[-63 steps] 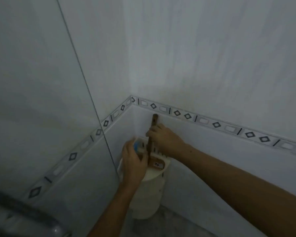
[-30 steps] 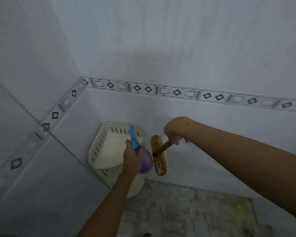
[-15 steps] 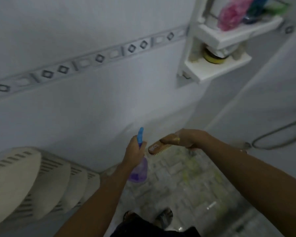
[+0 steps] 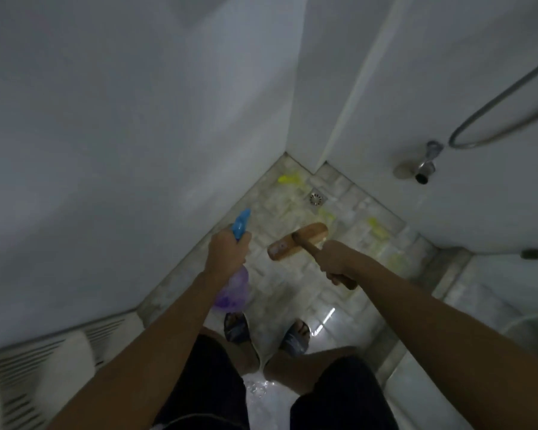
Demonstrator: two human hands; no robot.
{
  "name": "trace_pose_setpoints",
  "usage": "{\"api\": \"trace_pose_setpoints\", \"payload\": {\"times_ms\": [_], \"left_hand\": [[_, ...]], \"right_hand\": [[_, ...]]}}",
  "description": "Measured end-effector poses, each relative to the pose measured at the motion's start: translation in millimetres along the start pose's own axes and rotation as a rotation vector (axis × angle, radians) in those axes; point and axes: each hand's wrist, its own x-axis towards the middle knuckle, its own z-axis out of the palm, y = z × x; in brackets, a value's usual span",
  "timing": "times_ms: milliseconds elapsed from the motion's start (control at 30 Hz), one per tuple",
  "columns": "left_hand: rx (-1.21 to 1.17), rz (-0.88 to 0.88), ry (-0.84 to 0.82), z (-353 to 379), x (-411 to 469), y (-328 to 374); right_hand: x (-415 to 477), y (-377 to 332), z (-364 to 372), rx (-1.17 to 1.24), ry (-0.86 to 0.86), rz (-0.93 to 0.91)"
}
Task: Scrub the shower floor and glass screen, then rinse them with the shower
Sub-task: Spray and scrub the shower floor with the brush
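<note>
Grips purple spray bottle in left hand; wraps right hand round wooden brush handle above shower floor.

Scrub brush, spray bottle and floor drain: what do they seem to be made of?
The scrub brush looks like matte wood: warm brown, solid block and handle. The spray bottle is likely plastic: translucent purple body, opaque blue trigger head. The floor drain seems metal: grey, perforated, faintly shiny, but too blurred to be sure.
</note>
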Motion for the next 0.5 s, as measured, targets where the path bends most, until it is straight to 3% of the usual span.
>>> {"api": "trace_pose_setpoints", "payload": {"times_ms": [167,500], "left_hand": [[0.114,0.044,-0.047,66,89,-77],[0.202,0.143,-0.139,186,230,-222]], "right_hand": [[148,20,62,0.272,0.108,0.032],[390,51,159,0.103,0.287,-0.025]]}}
